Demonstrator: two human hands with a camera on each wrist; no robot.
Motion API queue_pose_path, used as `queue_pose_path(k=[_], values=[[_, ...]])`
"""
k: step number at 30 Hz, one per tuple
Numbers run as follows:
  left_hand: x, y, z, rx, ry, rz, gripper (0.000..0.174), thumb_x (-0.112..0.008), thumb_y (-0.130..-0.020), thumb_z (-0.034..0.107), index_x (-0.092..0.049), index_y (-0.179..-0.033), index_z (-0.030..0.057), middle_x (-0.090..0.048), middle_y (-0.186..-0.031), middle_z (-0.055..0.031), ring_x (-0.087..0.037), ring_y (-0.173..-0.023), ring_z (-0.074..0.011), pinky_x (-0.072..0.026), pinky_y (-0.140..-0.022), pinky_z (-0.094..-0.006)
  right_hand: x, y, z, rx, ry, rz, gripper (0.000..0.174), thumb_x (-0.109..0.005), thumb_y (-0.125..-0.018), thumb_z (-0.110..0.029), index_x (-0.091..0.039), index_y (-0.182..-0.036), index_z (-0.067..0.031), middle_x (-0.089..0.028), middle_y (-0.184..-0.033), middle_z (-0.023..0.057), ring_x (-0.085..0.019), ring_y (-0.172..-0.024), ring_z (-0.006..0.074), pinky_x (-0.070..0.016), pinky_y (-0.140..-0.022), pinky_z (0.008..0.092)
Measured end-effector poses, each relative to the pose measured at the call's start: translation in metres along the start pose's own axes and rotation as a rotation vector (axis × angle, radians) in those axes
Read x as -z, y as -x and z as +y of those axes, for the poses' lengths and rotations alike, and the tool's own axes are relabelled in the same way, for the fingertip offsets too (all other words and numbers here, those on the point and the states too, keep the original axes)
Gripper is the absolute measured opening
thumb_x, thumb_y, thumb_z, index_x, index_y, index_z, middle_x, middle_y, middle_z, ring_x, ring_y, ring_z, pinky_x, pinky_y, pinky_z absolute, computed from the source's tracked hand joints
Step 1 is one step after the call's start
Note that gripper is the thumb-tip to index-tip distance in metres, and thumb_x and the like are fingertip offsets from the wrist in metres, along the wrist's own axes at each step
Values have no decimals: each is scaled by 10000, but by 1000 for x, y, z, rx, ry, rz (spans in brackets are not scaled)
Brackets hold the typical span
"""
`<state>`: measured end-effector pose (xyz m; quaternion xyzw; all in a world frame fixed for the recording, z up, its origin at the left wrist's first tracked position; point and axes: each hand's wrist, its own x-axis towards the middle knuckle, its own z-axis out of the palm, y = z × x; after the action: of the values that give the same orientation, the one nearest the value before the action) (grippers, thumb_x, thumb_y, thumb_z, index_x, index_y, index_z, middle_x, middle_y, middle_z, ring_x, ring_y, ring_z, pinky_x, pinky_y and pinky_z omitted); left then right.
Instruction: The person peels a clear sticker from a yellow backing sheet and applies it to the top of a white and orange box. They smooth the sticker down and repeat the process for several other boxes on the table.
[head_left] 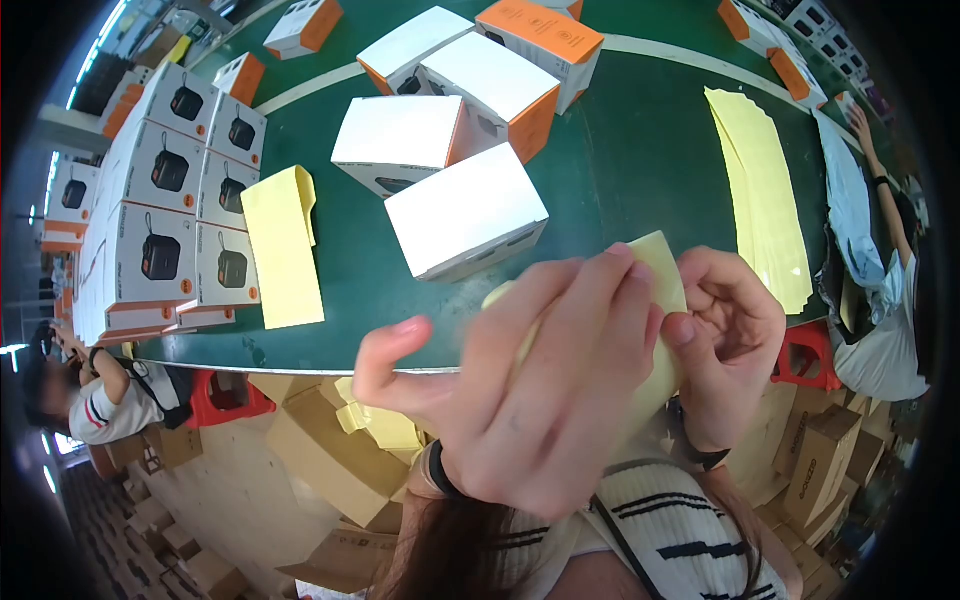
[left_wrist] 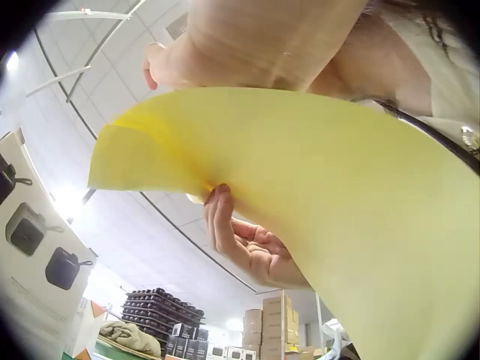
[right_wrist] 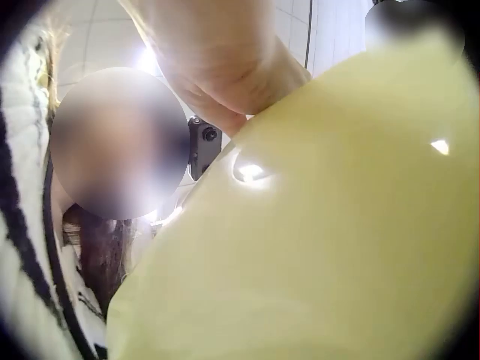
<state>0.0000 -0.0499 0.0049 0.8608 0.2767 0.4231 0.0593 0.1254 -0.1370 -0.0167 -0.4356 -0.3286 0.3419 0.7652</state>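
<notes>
A glossy yellow sheet (head_left: pixel 655 375) (left_wrist: pixel 300 172) (right_wrist: pixel 322 225) is held up, curved, between both hands in front of the person's chest. My left hand (head_left: pixel 545 390) (left_wrist: pixel 262 41) lies across it, back to the head camera, its fingertips gripping near the upper edge and the little finger sticking out. At the other edge, my right hand (head_left: pixel 735 335) (left_wrist: pixel 251 244) (right_wrist: pixel 225 67) pinches the sheet with bent fingers and thumb. The left hand covers much of the sheet in the head view. White and orange boxes (head_left: pixel 468 212) lie on the table just beyond the hands.
Stacked speaker boxes (head_left: pixel 155 255) stand at the left of the green table (head_left: pixel 640 150), beside a folded yellow sheet (head_left: pixel 280 255). A pile of yellow sheets (head_left: pixel 765 200) lies at the right. Below the table edge are an open carton (head_left: pixel 330 450) and red stools (head_left: pixel 805 355). Other people sit at both sides.
</notes>
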Motion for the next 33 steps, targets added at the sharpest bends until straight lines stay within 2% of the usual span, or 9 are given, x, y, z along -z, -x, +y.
queue_pose_path(k=[5, 11, 14, 16, 20, 22, 29, 31, 33], values=[[3, -8, -7, -49, 143, -30, 319, -802, -641, 125, -750, -947, 55, -741, -995, -41, -672, -855, -192, -349, -924, -355, -12, 5, 3, 41, -11, 49, 267, -630, -882, 138, -561, -1139, 136, -612, -1065, 138, -637, -1012, 178, -505, -901, 268], [-9, -5, -16, -96, 406, 16, 381, -812, -591, 74, -715, -948, -17, -728, -994, -124, -672, -846, -246, -415, -771, -324, -3, 4, 6, 116, 202, -86, 221, -630, -904, 85, -561, -1110, 124, -557, -1018, 118, -550, -901, 131, -458, -819, 242], [-10, -3, -15, -99, 403, 64, 245, -751, -683, 83, -687, -896, -19, -700, -958, -131, -691, -859, -245, -387, -810, -379, -8, 6, 8, 68, 132, -44, 205, -632, -914, 55, -567, -1096, 121, -547, -1015, 118, -522, -877, 132, -446, -790, 246], [-3, -6, -19, -141, 390, -7, 341, -811, -592, 22, -703, -912, -30, -727, -980, -133, -665, -829, -250, -419, -725, -320, -8, 8, 8, 100, 193, -65, 199, -631, -918, 46, -573, -1092, 122, -541, -1011, 116, -523, -884, 143, -445, -785, 252], [-2, -8, -25, -140, 440, -67, 338, -815, -608, 16, -704, -922, -40, -727, -983, -141, -660, -832, -255, -436, -725, -321, -9, 8, 7, 132, 186, -58, 199, -626, -921, 45, -578, -1095, 129, -551, -1011, 121, -525, -881, 147, -444, -781, 254], [-10, -5, -23, -150, 498, 38, 255, -736, -660, 67, -677, -882, -43, -697, -950, -161, -685, -850, -258, -408, -739, -359, -9, 7, 5, 154, 253, -60, 214, -624, -918, 49, -577, -1109, 135, -562, -1009, 130, -527, -881, 153, -444, -787, 256], [-12, -5, -24, -111, 512, 79, 249, -754, -631, 44, -679, -849, -48, -698, -949, -179, -688, -855, -276, -436, -715, -321, -7, 6, 9, 204, 329, -127, 227, -620, -903, 78, -574, -1118, 130, -570, -1008, 143, -530, -885, 161, -446, -816, 265], [-9, -9, -33, -88, 634, -37, 326, -759, -652, -47, -691, -968, -83, -715, -1007, -187, -661, -878, -290, -529, -764, -346, -8, 6, 12, 197, 231, -84, 247, -600, -900, 108, -545, -1141, 129, -568, -1045, 147, -537, -910, 151, -449, -851, 260], [-15, -5, -37, -116, 620, 62, 382, -752, -680, -33, -664, -1048, -84, -707, -1037, -194, -662, -905, -287, -527, -792, -345, -9, 6, 12, 174, 173, -73, 285, -583, -899, 128, -510, -1174, 123, -565, -1066, 143, -550, -928, 144, -454, -866, 258]])
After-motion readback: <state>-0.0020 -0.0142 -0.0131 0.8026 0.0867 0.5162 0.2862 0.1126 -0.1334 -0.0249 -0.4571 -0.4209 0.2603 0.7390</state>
